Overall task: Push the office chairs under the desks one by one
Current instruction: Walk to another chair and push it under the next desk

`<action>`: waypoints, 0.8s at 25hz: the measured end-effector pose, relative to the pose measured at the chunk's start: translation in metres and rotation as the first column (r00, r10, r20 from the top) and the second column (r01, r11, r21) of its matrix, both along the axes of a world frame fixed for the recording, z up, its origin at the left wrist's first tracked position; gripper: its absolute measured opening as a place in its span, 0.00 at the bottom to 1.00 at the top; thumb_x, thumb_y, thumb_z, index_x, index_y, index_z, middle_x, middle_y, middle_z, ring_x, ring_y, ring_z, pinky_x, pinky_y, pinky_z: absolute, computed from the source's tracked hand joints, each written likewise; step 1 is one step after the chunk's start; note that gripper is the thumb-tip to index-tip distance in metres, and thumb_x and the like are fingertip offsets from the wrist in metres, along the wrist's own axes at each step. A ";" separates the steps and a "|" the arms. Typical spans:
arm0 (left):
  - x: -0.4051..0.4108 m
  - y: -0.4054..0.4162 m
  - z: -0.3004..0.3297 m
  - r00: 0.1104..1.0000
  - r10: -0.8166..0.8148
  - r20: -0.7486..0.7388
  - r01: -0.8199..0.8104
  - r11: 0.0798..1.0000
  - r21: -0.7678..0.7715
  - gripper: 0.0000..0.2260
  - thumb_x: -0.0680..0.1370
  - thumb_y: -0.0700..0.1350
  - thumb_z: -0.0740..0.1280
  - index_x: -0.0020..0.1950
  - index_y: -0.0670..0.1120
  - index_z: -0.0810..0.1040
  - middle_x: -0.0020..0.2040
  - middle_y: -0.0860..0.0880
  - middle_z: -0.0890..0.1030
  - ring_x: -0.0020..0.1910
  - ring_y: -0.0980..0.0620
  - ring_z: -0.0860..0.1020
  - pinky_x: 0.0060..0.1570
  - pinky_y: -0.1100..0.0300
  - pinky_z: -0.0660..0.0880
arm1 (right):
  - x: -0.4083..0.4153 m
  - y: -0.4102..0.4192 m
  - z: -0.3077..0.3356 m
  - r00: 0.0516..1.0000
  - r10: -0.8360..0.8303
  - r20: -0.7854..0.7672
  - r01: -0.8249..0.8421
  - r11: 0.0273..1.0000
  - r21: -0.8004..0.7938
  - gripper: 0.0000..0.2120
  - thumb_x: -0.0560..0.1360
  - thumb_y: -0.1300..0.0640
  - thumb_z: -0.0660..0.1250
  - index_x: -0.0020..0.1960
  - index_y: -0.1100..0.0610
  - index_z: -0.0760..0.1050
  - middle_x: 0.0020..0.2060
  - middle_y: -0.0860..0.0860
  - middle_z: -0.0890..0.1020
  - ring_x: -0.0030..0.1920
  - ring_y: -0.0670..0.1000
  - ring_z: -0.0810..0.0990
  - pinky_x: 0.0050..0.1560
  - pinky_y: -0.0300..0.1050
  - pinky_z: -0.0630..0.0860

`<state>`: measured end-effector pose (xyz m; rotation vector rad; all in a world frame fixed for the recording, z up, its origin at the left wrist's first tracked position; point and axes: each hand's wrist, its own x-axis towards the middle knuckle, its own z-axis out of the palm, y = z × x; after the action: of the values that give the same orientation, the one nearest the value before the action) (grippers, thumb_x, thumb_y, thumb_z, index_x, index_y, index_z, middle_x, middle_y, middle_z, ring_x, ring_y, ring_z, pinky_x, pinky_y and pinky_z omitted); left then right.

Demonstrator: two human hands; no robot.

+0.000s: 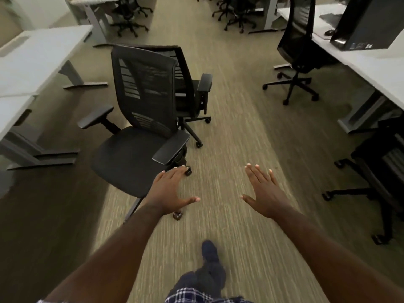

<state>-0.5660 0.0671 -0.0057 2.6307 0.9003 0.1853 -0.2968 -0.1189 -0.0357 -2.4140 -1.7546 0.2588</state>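
Note:
A black mesh-backed office chair (140, 136) stands in the aisle, out from the white desks (32, 60) on the left, its seat facing me. A second black chair (188, 84) stands right behind it. My left hand (172, 191) is open, palm down, just in front of the near chair's seat edge, touching nothing. My right hand (264, 191) is open too, fingers spread, over bare carpet. Another black chair (297, 40) stands against the right-hand desk (358, 62), and a further chair (380, 171) sits partly under the desk at the right edge.
A black computer tower (367, 22) lies on the right desk. Grey desk legs (43, 154) stick out onto the carpet at left. More chairs (236, 12) cluster at the far end of the aisle. My foot (209, 254) is stepping forward on the carpet.

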 end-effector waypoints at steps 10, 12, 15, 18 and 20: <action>0.136 0.156 -0.001 0.991 0.074 0.115 -0.076 0.997 0.019 0.44 0.68 0.75 0.64 0.78 0.55 0.58 0.77 0.54 0.62 0.76 0.57 0.55 0.72 0.54 0.47 | 0.149 0.163 0.004 0.995 0.094 0.044 -0.093 0.995 -0.021 0.45 0.76 0.34 0.62 0.80 0.53 0.44 0.80 0.50 0.47 0.79 0.50 0.40 0.77 0.58 0.40; 0.158 0.181 0.000 0.986 0.104 0.131 -0.108 0.994 0.027 0.44 0.68 0.76 0.64 0.78 0.56 0.57 0.77 0.55 0.62 0.74 0.62 0.53 0.71 0.54 0.48 | 0.175 0.194 0.007 0.993 0.110 0.040 -0.109 0.994 -0.026 0.44 0.76 0.34 0.61 0.80 0.53 0.44 0.80 0.50 0.47 0.79 0.51 0.40 0.77 0.58 0.41; 0.192 0.221 -0.003 0.975 0.184 0.122 -0.187 0.982 0.014 0.45 0.67 0.77 0.63 0.77 0.58 0.56 0.77 0.56 0.61 0.75 0.61 0.54 0.73 0.51 0.51 | 0.215 0.251 0.004 0.981 0.188 0.041 -0.187 0.982 -0.024 0.44 0.76 0.34 0.60 0.80 0.52 0.42 0.80 0.49 0.44 0.78 0.49 0.37 0.76 0.56 0.37; 0.223 0.254 -0.002 0.948 0.296 0.113 -0.298 0.955 -0.003 0.46 0.65 0.79 0.62 0.77 0.60 0.54 0.78 0.57 0.59 0.76 0.57 0.55 0.75 0.48 0.50 | 0.255 0.315 0.005 0.951 0.307 0.037 -0.306 0.951 -0.032 0.44 0.76 0.34 0.60 0.80 0.52 0.41 0.80 0.50 0.43 0.76 0.48 0.34 0.75 0.55 0.35; 0.240 0.269 0.000 0.910 0.389 0.141 -0.392 0.920 -0.011 0.46 0.65 0.79 0.61 0.77 0.61 0.54 0.78 0.57 0.59 0.75 0.61 0.53 0.75 0.47 0.50 | 0.279 0.361 0.008 0.923 0.383 0.043 -0.383 0.924 -0.012 0.44 0.76 0.34 0.60 0.80 0.51 0.41 0.80 0.49 0.44 0.76 0.47 0.34 0.75 0.55 0.35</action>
<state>-0.3255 0.3359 -0.0058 2.3862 1.3707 0.4743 -0.0182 0.2426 -0.0278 -2.0708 -2.2406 0.2502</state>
